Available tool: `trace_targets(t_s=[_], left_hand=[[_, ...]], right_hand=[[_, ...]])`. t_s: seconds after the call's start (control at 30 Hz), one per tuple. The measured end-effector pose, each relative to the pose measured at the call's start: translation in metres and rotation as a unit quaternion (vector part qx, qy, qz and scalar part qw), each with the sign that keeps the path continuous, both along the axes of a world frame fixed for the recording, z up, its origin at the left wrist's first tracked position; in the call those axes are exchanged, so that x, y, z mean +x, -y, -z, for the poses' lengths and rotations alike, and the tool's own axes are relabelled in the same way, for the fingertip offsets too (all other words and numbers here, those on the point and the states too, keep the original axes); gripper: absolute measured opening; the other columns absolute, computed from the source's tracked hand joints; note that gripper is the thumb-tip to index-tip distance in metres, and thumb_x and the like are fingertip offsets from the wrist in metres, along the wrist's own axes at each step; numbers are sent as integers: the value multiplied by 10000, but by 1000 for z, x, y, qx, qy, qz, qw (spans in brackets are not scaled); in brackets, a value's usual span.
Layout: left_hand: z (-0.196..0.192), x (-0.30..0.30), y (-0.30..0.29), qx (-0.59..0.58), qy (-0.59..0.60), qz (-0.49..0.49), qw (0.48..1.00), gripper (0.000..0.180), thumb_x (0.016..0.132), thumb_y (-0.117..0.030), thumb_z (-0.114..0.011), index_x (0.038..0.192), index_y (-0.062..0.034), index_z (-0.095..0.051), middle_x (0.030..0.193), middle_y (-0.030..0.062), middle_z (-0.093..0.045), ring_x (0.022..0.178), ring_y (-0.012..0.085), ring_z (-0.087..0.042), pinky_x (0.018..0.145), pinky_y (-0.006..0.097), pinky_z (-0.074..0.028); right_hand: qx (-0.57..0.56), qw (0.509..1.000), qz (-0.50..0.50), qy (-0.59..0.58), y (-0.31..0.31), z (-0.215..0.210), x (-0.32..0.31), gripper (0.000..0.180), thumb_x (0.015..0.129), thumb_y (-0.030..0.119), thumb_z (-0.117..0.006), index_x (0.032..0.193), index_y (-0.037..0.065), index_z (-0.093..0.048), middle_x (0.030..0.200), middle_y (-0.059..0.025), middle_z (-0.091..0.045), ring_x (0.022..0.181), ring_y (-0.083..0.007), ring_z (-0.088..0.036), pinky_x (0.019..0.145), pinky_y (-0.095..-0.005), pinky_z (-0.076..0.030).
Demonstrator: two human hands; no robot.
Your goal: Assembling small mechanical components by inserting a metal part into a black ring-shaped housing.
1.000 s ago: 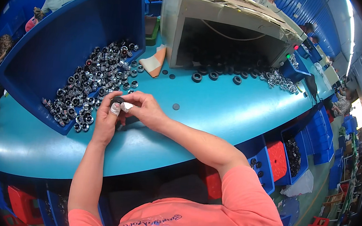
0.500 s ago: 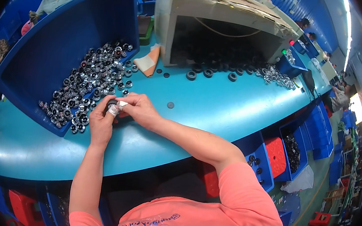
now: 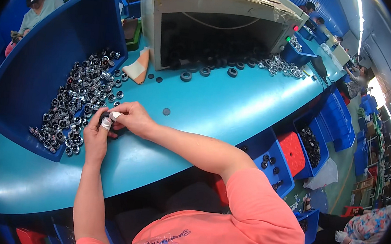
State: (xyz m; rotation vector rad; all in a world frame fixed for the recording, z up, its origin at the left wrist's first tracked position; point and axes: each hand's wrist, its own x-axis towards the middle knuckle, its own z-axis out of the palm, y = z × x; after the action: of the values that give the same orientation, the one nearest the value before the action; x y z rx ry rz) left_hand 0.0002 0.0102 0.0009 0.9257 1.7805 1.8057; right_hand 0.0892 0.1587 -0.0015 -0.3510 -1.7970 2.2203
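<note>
My left hand [image 3: 94, 135] and my right hand [image 3: 131, 117] meet over the blue table [image 3: 215, 110], just in front of the open edge of a large blue bin [image 3: 47, 51]. Between their fingertips they pinch one small dark round part [image 3: 106, 114]; white tape wraps two of the fingertips. The bin holds several shiny metal ring-shaped parts [image 3: 78, 96] spilling toward my hands.
A beige box-shaped machine [image 3: 214, 20] stands at the back, with black rubber rings [image 3: 205, 71] and metal parts [image 3: 283, 67] lying before it. A folded cloth [image 3: 137, 67] lies beside the bin. Blue crates [image 3: 316, 143] and a red one line the right side. Other people work at the far left and right.
The hands stay pressed together on the small part with slight finger shifts; the camera view has drifted a little.
</note>
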Motion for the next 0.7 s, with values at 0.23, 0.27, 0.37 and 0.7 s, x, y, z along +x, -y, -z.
trace_targets(t_s=[0.23, 0.27, 0.37, 0.7], left_hand=[[0, 4, -1, 20, -7, -53, 998, 245, 997, -67, -621, 1232, -25, -678, 971, 26, -702, 812, 85, -661, 625, 237, -571], [1, 3, -2, 26, -8, -50, 998, 241, 997, -67, -622, 1227, -26, -681, 970, 25, -702, 811, 85, -661, 623, 238, -572], [5, -4, -2, 36, 4, -38, 999, 237, 997, -70, -623, 1222, -30, -681, 976, 24, -701, 809, 85, -661, 618, 239, -576], [-9, 1, -3, -33, 9, -15, 999, 321, 1010, -119, -589, 1322, -59, -633, 998, 65, -710, 656, 91, -632, 519, 243, -518]], right_hand=[[17, 996, 68, -59, 15, 3, 1, 163, 936, 101, -671, 1021, 11, -776, 825, -86, -699, 736, -164, -702, 640, -290, -600], [32, 995, 74, -63, 16, 3, 2, 166, 936, 105, -671, 1026, 11, -775, 815, -87, -696, 734, -167, -702, 635, -291, -598], [76, 989, 102, -72, 22, 2, 6, 171, 944, 121, -668, 1017, 7, -772, 774, -87, -685, 727, -169, -698, 618, -292, -590], [10, 999, 45, -21, -3, -16, 5, 199, 977, 95, -631, 1078, -38, -741, 930, -92, -740, 808, -146, -719, 690, -274, -614]])
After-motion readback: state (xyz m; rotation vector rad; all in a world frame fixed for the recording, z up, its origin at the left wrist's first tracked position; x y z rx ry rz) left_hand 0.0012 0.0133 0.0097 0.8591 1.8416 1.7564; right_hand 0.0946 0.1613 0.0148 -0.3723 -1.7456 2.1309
